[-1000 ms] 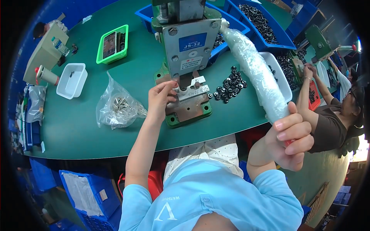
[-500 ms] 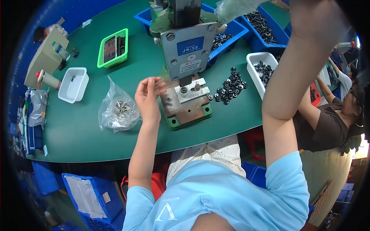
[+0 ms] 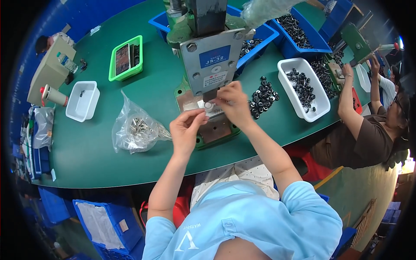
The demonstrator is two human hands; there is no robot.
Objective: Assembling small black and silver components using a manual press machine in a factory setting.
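A green hand press with a grey front plate stands before me, its ram over a small metal fixture on the base. My right hand is at the fixture, just right of the ram, its thumb and fingers pinched together; what they hold is hidden. Front left of the fixture is my left hand, thumb and forefinger closed in a pinch; anything between them is too small to name. Small black round parts with metallic centres lie heaped right of the press. To its left a clear plastic bag contains small metal pins.
White trays stand left and right, the right one with black parts. A green basket and blue bins of parts sit farther back. At the right a co-worker works at another press.
My right hand has come down from the raised upper right to the fixture. My left hand has moved slightly right and nearer me, its fingers now pinched together.
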